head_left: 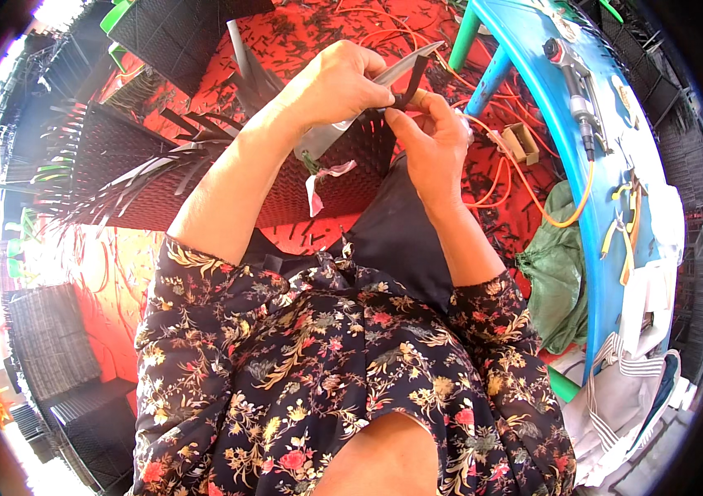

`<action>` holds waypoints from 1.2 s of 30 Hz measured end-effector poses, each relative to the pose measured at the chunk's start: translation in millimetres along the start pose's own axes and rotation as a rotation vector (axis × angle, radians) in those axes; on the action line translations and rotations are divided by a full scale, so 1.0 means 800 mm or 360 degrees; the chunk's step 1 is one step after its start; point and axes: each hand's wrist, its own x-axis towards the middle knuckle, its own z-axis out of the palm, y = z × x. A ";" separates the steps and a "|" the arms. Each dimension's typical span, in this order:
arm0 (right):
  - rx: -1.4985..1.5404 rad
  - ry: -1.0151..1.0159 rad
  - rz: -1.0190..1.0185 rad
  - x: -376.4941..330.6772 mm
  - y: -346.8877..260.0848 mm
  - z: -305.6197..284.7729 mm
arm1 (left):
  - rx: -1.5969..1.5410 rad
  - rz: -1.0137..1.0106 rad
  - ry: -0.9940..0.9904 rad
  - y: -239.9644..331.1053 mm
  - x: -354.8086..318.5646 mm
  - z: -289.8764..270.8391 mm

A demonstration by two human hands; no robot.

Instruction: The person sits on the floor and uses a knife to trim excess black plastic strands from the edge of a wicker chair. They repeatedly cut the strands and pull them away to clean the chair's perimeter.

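My left hand is closed around a grey pointed metal tool; its tip points up and to the right. Below that hand shows a pale grey piece, with a pink and white rag strip hanging under it; I cannot tell whether this is the tool's handle. My right hand pinches a short black strip beside the tool, fingertips almost touching my left hand. Beneath both hands lies a black woven panel or basket, with long loose black strips fanning out to its left.
A blue table curves along the right, bearing an air-driven hand tool and yellow-handled pliers. An orange hose trails from it. A green sack and small cardboard box sit nearby. Black scraps litter the red floor.
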 end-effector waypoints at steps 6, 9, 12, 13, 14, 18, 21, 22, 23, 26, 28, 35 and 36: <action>0.0417 0.0008 -0.0031 -0.003 -0.001 -0.005 | 0.0047 0.0000 0.0109 0.005 -0.003 0.008; 0.0155 0.0021 -0.0004 0.002 -0.001 -0.003 | 0.0080 -0.0025 0.0130 0.008 -0.007 0.007; -0.0057 0.0033 -0.0074 0.003 0.003 -0.001 | 0.0166 0.0073 0.0180 0.003 -0.004 0.012; -0.0085 0.0027 -0.0109 0.002 0.005 -0.001 | 0.0219 0.0116 0.0200 0.001 -0.003 0.015; -0.0112 0.0021 -0.0144 0.000 0.006 -0.001 | 0.0272 0.0159 0.0221 0.000 -0.002 0.017; -0.0067 -0.0005 -0.0291 -0.007 0.014 -0.005 | 0.0468 0.0148 0.0121 0.007 0.000 0.016; 0.0221 -0.0067 -0.0239 -0.011 0.013 -0.008 | 0.0614 0.0186 0.0075 0.012 0.000 0.013; 0.0442 -0.0084 -0.0173 -0.011 0.013 -0.009 | 0.0636 0.0226 0.0039 0.013 0.002 0.011; 0.0663 -0.0101 -0.0105 -0.011 0.014 -0.010 | 0.0659 0.0266 0.0003 0.014 0.003 0.009; 0.0961 -0.0196 0.0139 -0.005 0.024 -0.020 | 0.0738 0.0443 -0.0061 0.014 0.008 0.005; 0.0985 -0.0210 0.0295 0.001 0.024 -0.021 | 0.0724 0.0488 -0.0052 0.010 0.007 0.003; 0.0955 -0.0488 0.0676 0.025 0.026 -0.033 | 0.0587 0.0311 -0.0191 0.020 0.010 0.000; 0.0983 -0.0503 0.0722 0.025 0.025 -0.034 | 0.0654 0.0339 -0.0165 0.019 0.011 0.000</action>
